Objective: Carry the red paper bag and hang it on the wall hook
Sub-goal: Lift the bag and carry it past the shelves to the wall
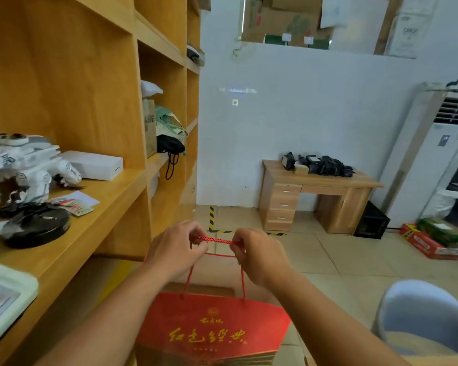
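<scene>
Hanging below both hands, the red paper bag point(212, 328) is held up by its red cord handles point(216, 241), which stretch taut between the left hand point(176, 250) and the right hand point(259, 256). Each hand's fingers point(196, 235) are curled tight and pinched closed on the cord. Far ahead of the fingers, a small wall hook point(235, 102) sits high on the white wall, with a wooden desk point(315, 196) beyond to the right and orange wooden shelves point(90, 101) to the left.

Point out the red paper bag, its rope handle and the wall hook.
red paper bag point(212, 323): head view, front panel above the gold lettering.
rope handle point(216, 240): head view, taut stretch between the two hands.
wall hook point(234, 102): head view, small plate on the white wall.
</scene>
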`<move>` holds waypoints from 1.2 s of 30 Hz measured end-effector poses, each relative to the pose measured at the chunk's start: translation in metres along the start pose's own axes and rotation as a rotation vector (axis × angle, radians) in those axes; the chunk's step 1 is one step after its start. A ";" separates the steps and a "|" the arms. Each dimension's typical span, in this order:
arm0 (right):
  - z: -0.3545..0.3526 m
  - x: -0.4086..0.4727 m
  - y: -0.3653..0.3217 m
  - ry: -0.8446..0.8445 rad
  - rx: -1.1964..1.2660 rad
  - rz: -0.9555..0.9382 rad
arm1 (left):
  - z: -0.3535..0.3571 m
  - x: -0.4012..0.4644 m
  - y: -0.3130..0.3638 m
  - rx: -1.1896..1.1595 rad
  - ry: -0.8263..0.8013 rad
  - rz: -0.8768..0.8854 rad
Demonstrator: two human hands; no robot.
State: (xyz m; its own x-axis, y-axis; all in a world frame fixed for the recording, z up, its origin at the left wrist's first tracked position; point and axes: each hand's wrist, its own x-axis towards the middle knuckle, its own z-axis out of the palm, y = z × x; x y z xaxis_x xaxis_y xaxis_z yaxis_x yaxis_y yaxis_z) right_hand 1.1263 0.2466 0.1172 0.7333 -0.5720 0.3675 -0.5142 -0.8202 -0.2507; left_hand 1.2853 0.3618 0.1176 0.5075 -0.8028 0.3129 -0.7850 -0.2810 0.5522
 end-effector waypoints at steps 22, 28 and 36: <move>0.056 0.314 0.199 -0.013 -0.003 0.037 | 0.106 0.357 -0.026 0.033 -0.032 0.097; 0.086 0.412 0.236 0.074 0.037 0.059 | 0.126 0.465 -0.051 -0.003 0.000 0.122; 0.120 0.543 0.282 0.088 0.050 0.094 | 0.148 0.614 -0.089 -0.041 0.011 0.150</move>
State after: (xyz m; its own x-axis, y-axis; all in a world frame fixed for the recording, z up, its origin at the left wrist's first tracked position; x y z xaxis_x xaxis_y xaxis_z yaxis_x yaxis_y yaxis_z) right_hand 1.4326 -0.2961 0.1379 0.6400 -0.6455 0.4168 -0.5545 -0.7635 -0.3310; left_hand 1.6144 -0.1844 0.1462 0.3895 -0.8284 0.4026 -0.8374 -0.1366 0.5292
